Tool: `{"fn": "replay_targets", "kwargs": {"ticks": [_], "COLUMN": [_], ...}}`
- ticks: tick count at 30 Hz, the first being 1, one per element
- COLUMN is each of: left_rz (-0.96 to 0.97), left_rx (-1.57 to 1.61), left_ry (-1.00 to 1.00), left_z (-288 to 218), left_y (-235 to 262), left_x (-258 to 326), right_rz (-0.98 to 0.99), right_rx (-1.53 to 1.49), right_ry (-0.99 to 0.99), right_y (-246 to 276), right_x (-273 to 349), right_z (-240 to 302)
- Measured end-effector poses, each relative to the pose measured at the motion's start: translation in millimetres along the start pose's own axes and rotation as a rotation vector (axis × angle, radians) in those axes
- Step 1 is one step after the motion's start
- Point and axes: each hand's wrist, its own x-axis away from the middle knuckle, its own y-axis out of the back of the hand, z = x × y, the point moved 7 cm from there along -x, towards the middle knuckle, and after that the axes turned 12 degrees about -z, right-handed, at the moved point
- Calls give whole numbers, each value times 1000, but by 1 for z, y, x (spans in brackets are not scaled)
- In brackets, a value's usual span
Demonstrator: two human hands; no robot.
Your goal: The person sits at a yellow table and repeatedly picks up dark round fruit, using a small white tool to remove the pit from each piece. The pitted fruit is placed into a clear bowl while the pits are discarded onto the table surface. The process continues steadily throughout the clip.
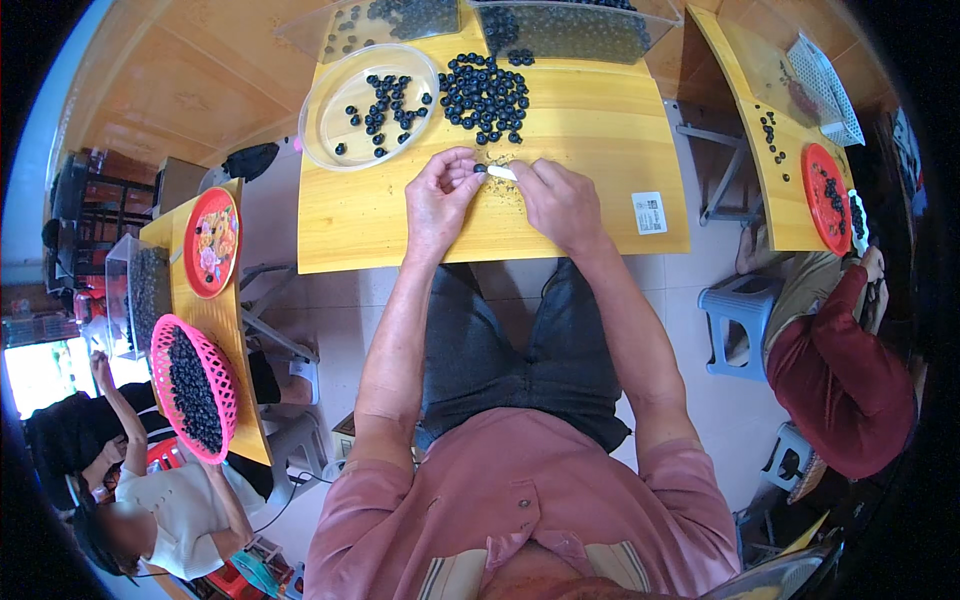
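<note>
My left hand [440, 195] pinches a small dark round berry [480, 169] between thumb and fingertips over the yellow wooden table [600, 190]. My right hand [558, 200] grips a small white tool [502, 173] whose tip touches that berry. Pale crumbs lie on the table under both hands. Just beyond my hands sits a loose pile of dark berries [486, 95]. To its left stands a clear round plastic dish [330, 130] with several berries scattered inside.
Clear bins of berries [560, 28] stand at the table's far edge. A white label [649, 212] is stuck at the table's right. On the left table sit a red plate [211, 242] and a pink basket [195, 385] of berries. Other people work at both sides; a blue stool [745, 320] stands at the right.
</note>
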Motion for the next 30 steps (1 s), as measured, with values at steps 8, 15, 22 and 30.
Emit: {"fn": "replay_targets", "kwargs": {"ticks": [8,15,22,30], "left_rz": [-1,-48,-235,181], "left_rx": [-63,-174,-637,-731], "left_ry": [-14,-243,-677,-750], "left_z": [0,-20,-116,-83], "left_y": [1,12,58,-23], "left_x": [1,2,-44,-35], "right_rz": [14,7,-43,-170], "right_rx": [-4,50,35,39], "right_ry": [-18,-62,-76,-189], "right_y": [-1,-5,-1,13], "right_x": [0,0,-2,-6], "right_z": [-1,-7,-9,-17]}}
